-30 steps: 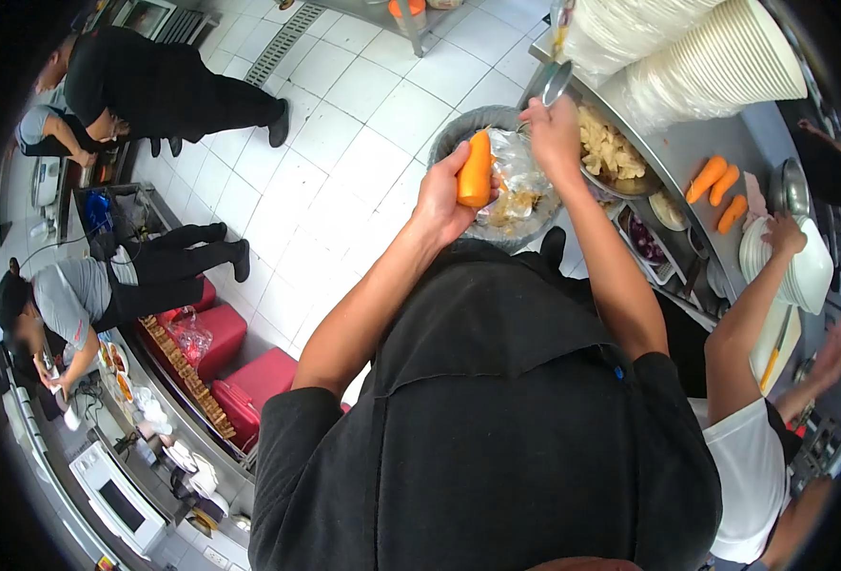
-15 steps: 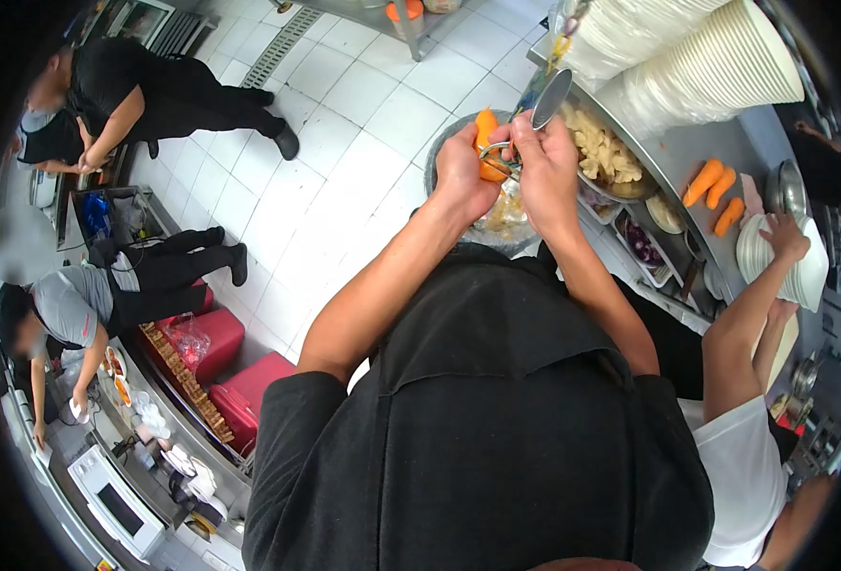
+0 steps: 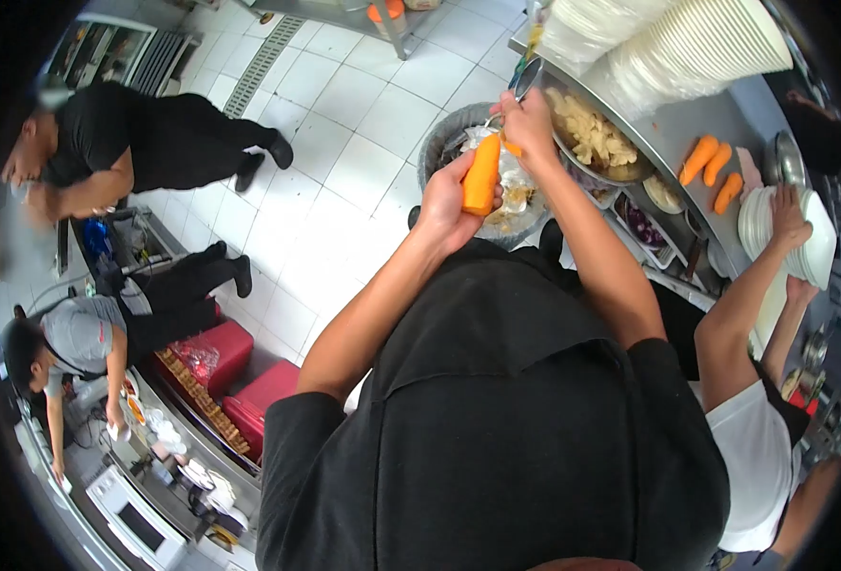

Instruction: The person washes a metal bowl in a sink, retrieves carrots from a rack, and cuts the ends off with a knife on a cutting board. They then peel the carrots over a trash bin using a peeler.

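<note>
My left hand [image 3: 449, 207] is closed around the lower part of a bright orange carrot [image 3: 482, 173], its end pointing up and away from me. My right hand [image 3: 532, 131] grips a metal peeler [image 3: 527, 78] with a shiny, rounded handle end. The fingers partly hide its blade. A bit of orange peel [image 3: 511, 145] shows by the right fingers, just beside the carrot. Beneath both hands stands a round bin [image 3: 430, 152] with a plastic liner and scraps inside.
Right of me, a steel counter [image 3: 673, 143] bears several carrots [image 3: 704, 160] and stacked white bowls [image 3: 696, 57]. A pan of ginger [image 3: 587, 128] sits lower. A co-worker's hand [image 3: 790, 221] touches stacked plates [image 3: 758, 224]. Two people work at the left.
My right hand has moved up and away from the carrot with the peeler. The carrot now shows more fully in my left hand. At the left, the upper co-worker has leaned forward.
</note>
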`<state>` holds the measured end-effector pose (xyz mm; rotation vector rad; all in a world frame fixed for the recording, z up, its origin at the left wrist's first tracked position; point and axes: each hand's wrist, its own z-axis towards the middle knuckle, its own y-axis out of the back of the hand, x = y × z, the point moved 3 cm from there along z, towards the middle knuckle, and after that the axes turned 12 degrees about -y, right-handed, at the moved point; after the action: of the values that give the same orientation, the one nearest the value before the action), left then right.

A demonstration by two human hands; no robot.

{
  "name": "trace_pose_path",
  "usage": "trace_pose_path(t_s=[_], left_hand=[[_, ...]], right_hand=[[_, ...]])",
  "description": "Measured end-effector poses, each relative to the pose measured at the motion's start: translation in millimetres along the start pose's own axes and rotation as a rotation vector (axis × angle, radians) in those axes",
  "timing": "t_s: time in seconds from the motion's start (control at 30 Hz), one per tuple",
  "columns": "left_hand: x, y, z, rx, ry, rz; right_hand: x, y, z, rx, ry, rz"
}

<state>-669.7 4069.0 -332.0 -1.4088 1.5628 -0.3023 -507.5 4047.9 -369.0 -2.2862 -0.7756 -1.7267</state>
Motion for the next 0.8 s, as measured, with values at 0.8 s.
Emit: trace_pose_path(t_s=[0.8], left_hand=[[-14, -35, 38, -0.014, -0.077, -0.070]], right_hand=[[68, 23, -89, 0.253, -0.004, 0.422]])
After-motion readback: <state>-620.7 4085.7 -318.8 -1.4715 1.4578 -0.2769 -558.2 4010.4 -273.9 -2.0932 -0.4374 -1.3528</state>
